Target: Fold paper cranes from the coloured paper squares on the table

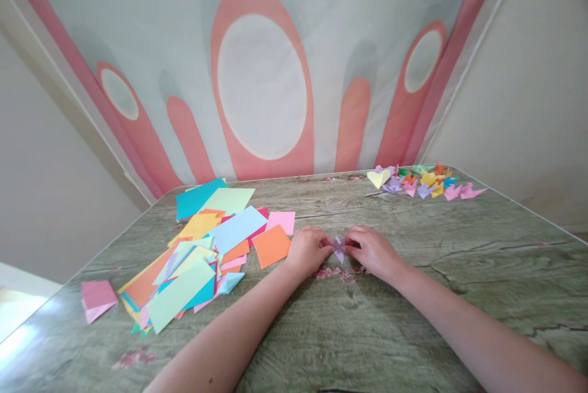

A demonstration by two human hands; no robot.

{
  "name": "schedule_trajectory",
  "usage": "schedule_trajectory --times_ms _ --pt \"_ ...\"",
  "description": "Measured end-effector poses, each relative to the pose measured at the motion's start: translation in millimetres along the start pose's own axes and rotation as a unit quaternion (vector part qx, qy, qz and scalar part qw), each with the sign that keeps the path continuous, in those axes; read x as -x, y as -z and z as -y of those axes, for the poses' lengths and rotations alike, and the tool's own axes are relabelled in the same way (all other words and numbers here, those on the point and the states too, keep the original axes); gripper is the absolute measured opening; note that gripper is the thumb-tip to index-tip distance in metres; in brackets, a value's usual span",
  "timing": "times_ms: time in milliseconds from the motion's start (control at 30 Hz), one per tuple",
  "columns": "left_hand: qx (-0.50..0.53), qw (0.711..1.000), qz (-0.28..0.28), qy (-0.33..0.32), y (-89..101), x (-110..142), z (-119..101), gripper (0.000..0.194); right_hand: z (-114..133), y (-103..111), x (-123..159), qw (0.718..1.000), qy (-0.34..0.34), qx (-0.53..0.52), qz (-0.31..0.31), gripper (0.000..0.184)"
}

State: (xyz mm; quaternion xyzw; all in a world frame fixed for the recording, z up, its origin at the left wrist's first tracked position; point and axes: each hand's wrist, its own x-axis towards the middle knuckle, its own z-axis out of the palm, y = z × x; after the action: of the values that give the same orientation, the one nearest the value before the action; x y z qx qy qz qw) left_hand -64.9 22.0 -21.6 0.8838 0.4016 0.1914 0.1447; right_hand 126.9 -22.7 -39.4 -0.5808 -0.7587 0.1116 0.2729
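A small purple folded paper piece (339, 250) is held between my two hands, just above the middle of the table. My left hand (309, 249) pinches its left side with thumb and fingertips. On the opposite side, the fingers of my right hand (373, 251) grip its right edge. Points stick out at its top and bottom, though the fingertips cover its sides. An orange paper square (272, 246) lies close to the left of my left hand, with a pink square (281, 222) just behind it.
Loose coloured paper sheets (181, 295) are heaped on the table's left, with a folded pink paper (98, 301) apart from them. Several folded paper cranes (427, 185) and a pale yellow paper heart (378, 179) stand at the back right. A printed cloth (261, 87) hangs behind the wood-patterned table (459, 295).
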Motion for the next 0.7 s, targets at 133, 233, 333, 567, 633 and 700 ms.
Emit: schedule_trajectory --times_ms 133,233,333,567,633,700 --pt "-0.004 1.0 -0.002 -0.005 -0.9 -0.2 1.7 0.01 -1.0 -1.0 0.2 1.0 -0.002 -0.004 0.002 0.007" --pt "-0.009 1.0 -0.004 -0.014 -0.5 0.4 2.9 0.01 -3.0 -1.2 0.0 1.0 -0.001 -0.006 0.01 0.009" --pt "-0.017 1.0 -0.009 -0.025 1.0 2.6 3.5 0.01 -4.9 0.2 0.1 1.0 0.002 -0.001 0.02 0.014" --pt "-0.031 0.998 -0.018 -0.044 3.2 6.7 1.9 0.013 -4.1 5.6 0.7 0.999 0.004 0.027 0.033 0.017" --pt "-0.031 0.998 -0.022 -0.04 2.0 6.3 1.0 0.013 -3.4 5.9 0.3 0.999 0.004 0.033 0.033 0.017" --pt "-0.031 0.999 -0.027 -0.036 -0.1 5.7 -0.3 0.012 -2.9 5.7 -0.4 0.999 0.006 0.036 0.036 0.017"
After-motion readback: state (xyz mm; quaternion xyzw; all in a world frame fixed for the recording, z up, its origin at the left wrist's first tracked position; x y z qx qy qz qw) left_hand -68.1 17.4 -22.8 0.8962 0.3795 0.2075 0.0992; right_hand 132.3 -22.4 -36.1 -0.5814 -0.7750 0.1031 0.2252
